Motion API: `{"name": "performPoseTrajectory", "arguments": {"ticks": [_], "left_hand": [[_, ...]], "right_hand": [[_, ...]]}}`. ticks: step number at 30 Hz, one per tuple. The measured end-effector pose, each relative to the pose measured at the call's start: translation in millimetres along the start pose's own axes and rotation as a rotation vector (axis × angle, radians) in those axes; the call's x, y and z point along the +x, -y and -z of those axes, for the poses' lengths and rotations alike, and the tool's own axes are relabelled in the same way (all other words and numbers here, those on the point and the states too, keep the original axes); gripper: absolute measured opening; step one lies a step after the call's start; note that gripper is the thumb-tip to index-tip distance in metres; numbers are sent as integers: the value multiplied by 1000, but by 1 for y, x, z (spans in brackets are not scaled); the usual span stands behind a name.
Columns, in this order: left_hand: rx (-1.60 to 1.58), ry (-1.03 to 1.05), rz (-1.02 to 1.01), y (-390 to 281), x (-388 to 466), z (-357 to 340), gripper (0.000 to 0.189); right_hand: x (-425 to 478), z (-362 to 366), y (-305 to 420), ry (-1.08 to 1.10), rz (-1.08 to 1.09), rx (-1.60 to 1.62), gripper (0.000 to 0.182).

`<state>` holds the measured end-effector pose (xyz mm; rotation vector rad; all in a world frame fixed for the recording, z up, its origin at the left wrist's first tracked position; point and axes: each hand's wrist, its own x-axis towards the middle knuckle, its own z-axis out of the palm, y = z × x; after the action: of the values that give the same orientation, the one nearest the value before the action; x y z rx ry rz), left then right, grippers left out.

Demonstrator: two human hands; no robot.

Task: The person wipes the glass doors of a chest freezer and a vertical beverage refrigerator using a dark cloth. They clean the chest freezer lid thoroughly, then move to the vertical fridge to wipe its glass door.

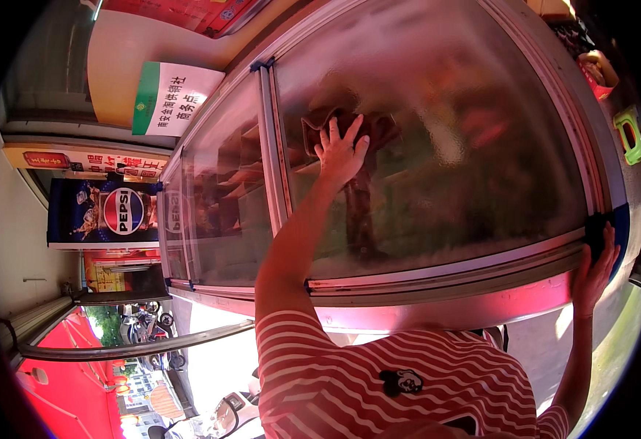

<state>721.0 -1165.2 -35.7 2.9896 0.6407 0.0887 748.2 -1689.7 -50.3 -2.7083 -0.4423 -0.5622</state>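
A dark reddish-brown cloth point(312, 130) lies on the sliding glass lid point(496, 192) of a chest freezer. My left hand point(342, 151) presses the cloth flat against the glass, fingers spread and palm down. Below that hand, the glass carries a dark reflection of the arm. At the freezer's near right corner, my right hand point(595, 269) rests against the blue plastic corner piece point(620, 241), fingers slightly apart. Part of the cloth is hidden under the left hand. The glass looks hazy, with blurred coloured shapes beneath it.
Metal rails point(446, 269) frame the lid, and a second glass pane point(232, 192) lies to the left. Beyond the freezer's left end hangs a Pepsi panel point(123, 211). A green plastic stool point(631, 136) and a red container point(597, 74) stand at right. Parked motor scooters point(230, 414) show at lower left.
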Motion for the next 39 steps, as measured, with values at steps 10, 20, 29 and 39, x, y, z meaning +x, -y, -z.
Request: {"name": "performPoseTrajectory", "arguments": {"ticks": [10, 20, 29, 39], "left_hand": [[-51, 57, 419, -24, 166, 7, 53], [3, -52, -286, -97, -33, -5, 45], [14, 244, -384, -77, -214, 28, 43], [4, 331, -612, -133, -153, 38, 39]], "right_hand": [[-3, 10, 3, 26, -27, 76, 41], [4, 5, 12, 37, 9, 35, 40], [3, 8, 17, 19, 42, 63, 41], [8, 15, 24, 49, 9, 100, 46]]}}
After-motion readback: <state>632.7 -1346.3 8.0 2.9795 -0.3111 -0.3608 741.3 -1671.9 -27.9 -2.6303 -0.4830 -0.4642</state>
